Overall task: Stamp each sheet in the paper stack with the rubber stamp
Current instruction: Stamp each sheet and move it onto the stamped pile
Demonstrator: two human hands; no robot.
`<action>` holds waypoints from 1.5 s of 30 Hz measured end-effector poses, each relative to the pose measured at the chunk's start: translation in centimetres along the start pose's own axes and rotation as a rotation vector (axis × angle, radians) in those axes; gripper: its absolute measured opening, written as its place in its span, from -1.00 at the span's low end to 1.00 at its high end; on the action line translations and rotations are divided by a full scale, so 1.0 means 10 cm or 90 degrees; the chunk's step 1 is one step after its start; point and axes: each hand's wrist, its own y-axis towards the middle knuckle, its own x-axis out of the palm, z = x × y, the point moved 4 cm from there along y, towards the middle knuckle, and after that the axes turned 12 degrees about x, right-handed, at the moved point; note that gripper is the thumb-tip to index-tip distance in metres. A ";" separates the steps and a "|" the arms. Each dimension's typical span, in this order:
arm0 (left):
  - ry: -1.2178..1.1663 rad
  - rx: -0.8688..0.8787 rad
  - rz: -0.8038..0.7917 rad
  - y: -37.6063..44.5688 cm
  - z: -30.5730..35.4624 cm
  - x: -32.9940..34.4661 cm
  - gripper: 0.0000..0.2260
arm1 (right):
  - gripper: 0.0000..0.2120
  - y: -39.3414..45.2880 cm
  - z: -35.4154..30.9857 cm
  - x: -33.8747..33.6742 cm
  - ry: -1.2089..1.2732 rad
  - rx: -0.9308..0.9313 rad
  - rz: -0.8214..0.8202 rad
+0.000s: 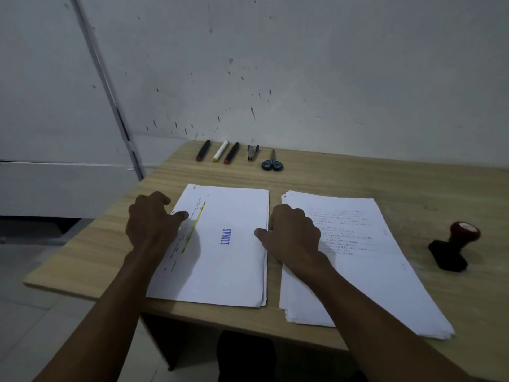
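Two paper piles lie side by side on the wooden table. The left pile shows a blue "LUNAS" stamp mark and a yellow highlighted line on its top sheet. My left hand holds its left edge, thumb on the paper and fingers curled beside it. At the pile's right edge my right hand lays its thumb on the sheet, with the fingers curled down into the gap. The right pile carries printed text and no visible stamp mark. The rubber stamp, black base and red knob, rests tilted at the far right, untouched.
Along the back edge lie two dark markers, a white one, a stapler and scissors. A white wall stands close behind. The table's left edge drops off just left of my left hand.
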 end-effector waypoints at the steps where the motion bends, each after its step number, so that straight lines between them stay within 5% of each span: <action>1: -0.018 0.023 0.016 -0.02 0.05 0.00 -0.61 | -0.70 0.00 0.03 -0.02 0.012 0.002 0.007; 6: -0.163 0.207 0.069 -0.21 0.60 0.08 -0.85 | -0.80 -0.04 0.39 -0.23 0.064 0.028 0.064; 14: -0.296 0.397 -0.079 -0.62 1.60 0.63 -0.89 | -0.88 -0.05 1.30 -0.68 0.079 0.038 0.314; 23: -0.318 0.463 -0.118 -0.79 2.13 0.98 -0.90 | -0.46 0.01 2.14 -1.03 0.035 0.129 0.515; 28: -0.310 0.469 -0.116 -0.79 2.20 1.04 -0.91 | -0.37 0.16 2.44 -1.05 0.024 0.250 0.395; 32: -0.292 0.453 -0.107 -0.80 2.17 1.04 -0.93 | -0.59 0.25 2.58 -1.02 0.035 0.294 0.282; 45: -0.210 0.427 -0.199 -0.90 2.10 1.22 -0.83 | -0.71 0.04 2.02 -0.84 0.271 0.022 0.253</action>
